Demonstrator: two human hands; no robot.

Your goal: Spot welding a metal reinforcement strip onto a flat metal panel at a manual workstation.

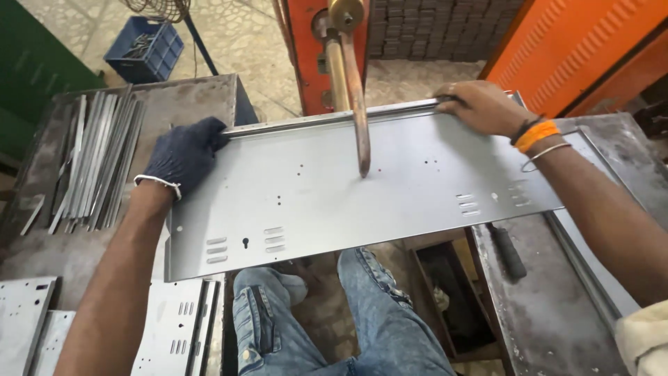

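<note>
On the steel surface (543, 306), both hands clamp the panel (334, 188): gloved left hand (186, 154) and bare right hand (480, 106) closed on its far edge. Keep it level under the electrode (358, 104) between grips.

A worker's left hand (186, 154), in a dark glove, curls its fingers closed, forearm stretched forward with a thin bangle at the wrist. The bare right hand (480, 106) clamps down knuckles up, orange and metal bands circling its wrist.

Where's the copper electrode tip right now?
In the head view, the copper electrode tip touches the sheet-metal panel near its upper middle, between the gloved left hand and the bare right hand.
</note>
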